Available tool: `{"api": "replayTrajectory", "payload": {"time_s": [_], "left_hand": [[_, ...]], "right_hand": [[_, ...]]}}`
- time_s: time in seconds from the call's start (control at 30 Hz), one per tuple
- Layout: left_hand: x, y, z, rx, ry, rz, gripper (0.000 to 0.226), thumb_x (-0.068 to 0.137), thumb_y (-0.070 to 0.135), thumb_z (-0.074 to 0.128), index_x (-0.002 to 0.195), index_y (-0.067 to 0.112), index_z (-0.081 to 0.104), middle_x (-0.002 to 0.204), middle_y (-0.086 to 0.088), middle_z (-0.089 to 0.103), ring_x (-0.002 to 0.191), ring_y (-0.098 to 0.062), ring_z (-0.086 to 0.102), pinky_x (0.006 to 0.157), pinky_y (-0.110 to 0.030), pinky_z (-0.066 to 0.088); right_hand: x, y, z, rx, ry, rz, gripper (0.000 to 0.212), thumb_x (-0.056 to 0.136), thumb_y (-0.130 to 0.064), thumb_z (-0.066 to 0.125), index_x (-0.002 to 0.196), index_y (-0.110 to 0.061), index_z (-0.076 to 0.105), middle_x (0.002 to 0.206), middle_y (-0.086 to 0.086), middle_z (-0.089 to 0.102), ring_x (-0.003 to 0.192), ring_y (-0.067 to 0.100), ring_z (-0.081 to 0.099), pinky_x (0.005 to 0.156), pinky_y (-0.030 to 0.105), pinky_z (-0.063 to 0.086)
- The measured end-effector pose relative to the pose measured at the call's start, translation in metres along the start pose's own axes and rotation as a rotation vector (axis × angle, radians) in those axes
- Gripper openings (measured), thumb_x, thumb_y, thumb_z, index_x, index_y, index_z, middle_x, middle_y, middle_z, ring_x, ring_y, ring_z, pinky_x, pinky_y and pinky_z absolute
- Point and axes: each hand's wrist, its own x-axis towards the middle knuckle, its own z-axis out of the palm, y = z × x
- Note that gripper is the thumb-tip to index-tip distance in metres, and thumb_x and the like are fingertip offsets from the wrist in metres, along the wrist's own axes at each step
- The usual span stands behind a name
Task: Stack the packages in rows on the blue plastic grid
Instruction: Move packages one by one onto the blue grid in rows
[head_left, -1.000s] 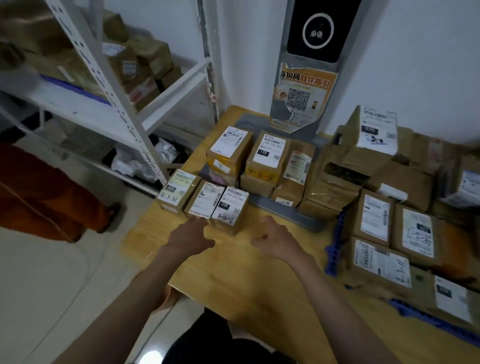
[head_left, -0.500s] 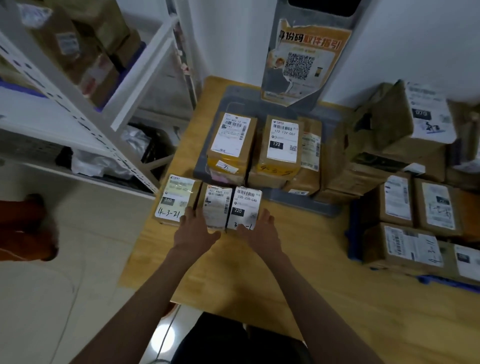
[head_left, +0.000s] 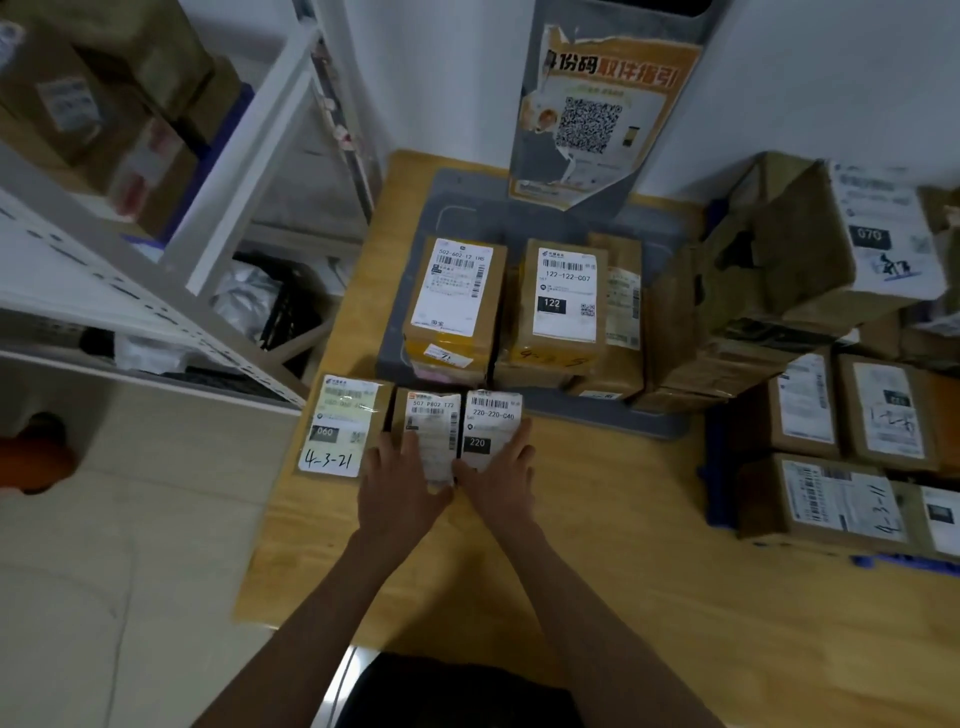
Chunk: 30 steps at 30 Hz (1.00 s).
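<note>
Both hands closing on two small packages at the table's near left edge.

The wooden table (head_left: 597, 545) carries the blue plastic grid (head_left: 717, 467) at right, well apart, already loaded with packages (head_left: 826, 499). Near left, the middle package (head_left: 431, 431) and the right package (head_left: 491, 423) touch side by side. The left hand (head_left: 397, 493) lies spread on the middle one; the right hand (head_left: 501, 480) cups the right one's outer side. Squeezing two loose boxes together risks one slipping out mid-carry.

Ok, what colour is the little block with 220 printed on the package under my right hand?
Black, with white digits, on the white label; only the head view shows it.
</note>
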Motion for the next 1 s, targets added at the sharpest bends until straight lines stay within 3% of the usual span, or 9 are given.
{"api": "replayTrajectory", "payload": {"time_s": [0.23, 0.4, 0.5, 0.73, 1.0], "left_hand": [[0.008, 0.012, 0.006, 0.049, 0.050, -0.014, 0.099, 0.065, 0.076, 0.063, 0.137, 0.013, 0.036, 0.123, -0.011, 0.045, 0.112, -0.029, 0.046, 0.084, -0.037, 0.044], [0.010, 0.026, 0.015, -0.010, 0.059, -0.019, 0.092, 0.062, 0.060, 0.077, 0.129, 0.009, 0.040, 0.124, -0.013, 0.045, 0.111, -0.033, 0.047, 0.085, -0.043, 0.045], [0.007, 0.026, 0.021, -0.075, 0.035, 0.012, 0.108, 0.058, 0.050, 0.083, 0.142, 0.008, 0.030, 0.130, -0.014, 0.043, 0.112, -0.035, 0.046, 0.084, -0.043, 0.044], [-0.002, 0.016, 0.031, -0.109, -0.076, 0.025, 0.134, 0.050, 0.043, 0.086, 0.151, 0.019, 0.001, 0.133, -0.014, 0.035, 0.116, -0.037, 0.043, 0.080, -0.043, 0.048], [-0.016, 0.012, 0.031, -0.249, -0.153, -0.017, 0.135, 0.053, 0.041, 0.090, 0.151, 0.015, 0.001, 0.148, -0.013, 0.024, 0.133, -0.038, 0.034, 0.092, -0.052, 0.048]], "right_hand": [[0.001, 0.031, -0.027, 0.002, 0.006, 0.030, 0.125, 0.072, -0.055, 0.077, 0.154, -0.019, -0.009, 0.149, 0.009, 0.026, 0.133, 0.037, 0.036, 0.100, 0.051, 0.040], [-0.003, 0.053, -0.038, 0.082, 0.040, 0.072, 0.121, 0.070, -0.053, 0.080, 0.154, -0.016, 0.001, 0.148, 0.009, 0.030, 0.134, 0.035, 0.038, 0.104, 0.052, 0.041], [-0.005, 0.053, -0.037, 0.087, 0.061, 0.063, 0.116, 0.071, -0.049, 0.080, 0.153, -0.014, 0.007, 0.146, 0.007, 0.033, 0.132, 0.033, 0.040, 0.103, 0.051, 0.042], [-0.010, 0.055, -0.037, 0.066, 0.079, 0.050, 0.105, 0.069, -0.047, 0.082, 0.146, -0.012, 0.019, 0.139, 0.007, 0.037, 0.127, 0.031, 0.045, 0.099, 0.053, 0.045], [-0.034, 0.072, -0.035, 0.006, 0.059, 0.061, 0.109, 0.063, -0.043, 0.087, 0.143, -0.012, 0.020, 0.130, 0.006, 0.034, 0.121, 0.030, 0.044, 0.094, 0.046, 0.047]]}}
